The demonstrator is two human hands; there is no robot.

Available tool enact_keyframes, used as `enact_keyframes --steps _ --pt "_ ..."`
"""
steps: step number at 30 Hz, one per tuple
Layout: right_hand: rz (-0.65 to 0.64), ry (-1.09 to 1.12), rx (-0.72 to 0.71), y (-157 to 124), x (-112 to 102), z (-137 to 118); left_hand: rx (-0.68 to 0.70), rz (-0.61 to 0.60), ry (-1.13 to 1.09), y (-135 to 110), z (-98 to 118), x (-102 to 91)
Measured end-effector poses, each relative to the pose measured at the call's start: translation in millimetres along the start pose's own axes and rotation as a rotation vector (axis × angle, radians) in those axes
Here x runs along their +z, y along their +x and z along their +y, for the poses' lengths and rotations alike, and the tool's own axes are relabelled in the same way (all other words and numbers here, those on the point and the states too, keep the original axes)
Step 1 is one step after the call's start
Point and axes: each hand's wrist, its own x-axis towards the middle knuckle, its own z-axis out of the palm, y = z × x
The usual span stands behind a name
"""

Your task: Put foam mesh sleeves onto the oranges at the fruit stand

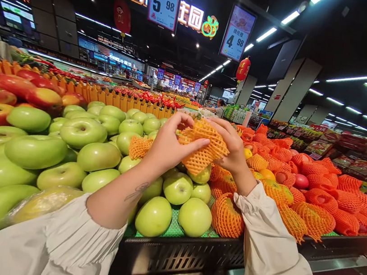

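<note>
Both of my hands grip an orange foam fruit net [202, 151] above the green apples [178, 188]. My left hand [178, 141] has its thumb pressed along the front of the net and its fingers curled over the top. From the other side, my right hand [229, 141] holds the net's upper right part, its fingertips at the top edge. Whether a fruit is inside the net cannot be made out. Another orange foam net [139, 147] lies on the apples just left of my left wrist.
Red apples [1, 89] are heaped at far left, near a plastic-wrapped yellow fruit [46, 202]. Netted oranges [228, 214] and red-netted fruit [321, 200] fill the right side. A black slotted display edge [183, 258] runs along the front. Price signs [238, 33] hang overhead.
</note>
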Motion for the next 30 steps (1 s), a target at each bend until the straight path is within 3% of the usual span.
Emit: enact_keyframes --steps 2,4,7,10,12,16,18,21,25,30 --pt "0.044 0.055 -0.006 0 0 -1 -0.131 -0.031 -0.051 -1 -2 1.1" --pt "0.065 0.148 0.033 2 1 -4 -0.283 -0.151 -0.212 -4 -1 3.0" --pt "-0.020 0.334 0.200 5 2 -11 -0.425 -0.323 -0.447 -6 5 6.2" --pt "-0.076 0.439 0.321 8 3 -12 -0.497 -0.300 -0.517 -6 11 8.1" --pt "-0.016 0.454 0.345 8 4 -9 -0.508 -0.227 -0.536 -4 13 8.1" --pt "0.259 0.579 0.433 6 4 0 -0.442 -0.006 -0.536 0 11 6.0" --pt "0.328 0.686 0.501 5 3 0 -0.383 0.066 -0.490 1 6 5.3" --pt "0.261 0.776 0.585 5 3 -5 -0.264 0.119 -0.365 2 -3 4.7" --pt "0.190 0.818 0.588 6 3 -9 -0.083 0.243 -0.206 4 -13 2.7" --pt "0.202 0.854 0.614 5 2 -6 -0.022 0.347 -0.157 5 -12 -0.3"
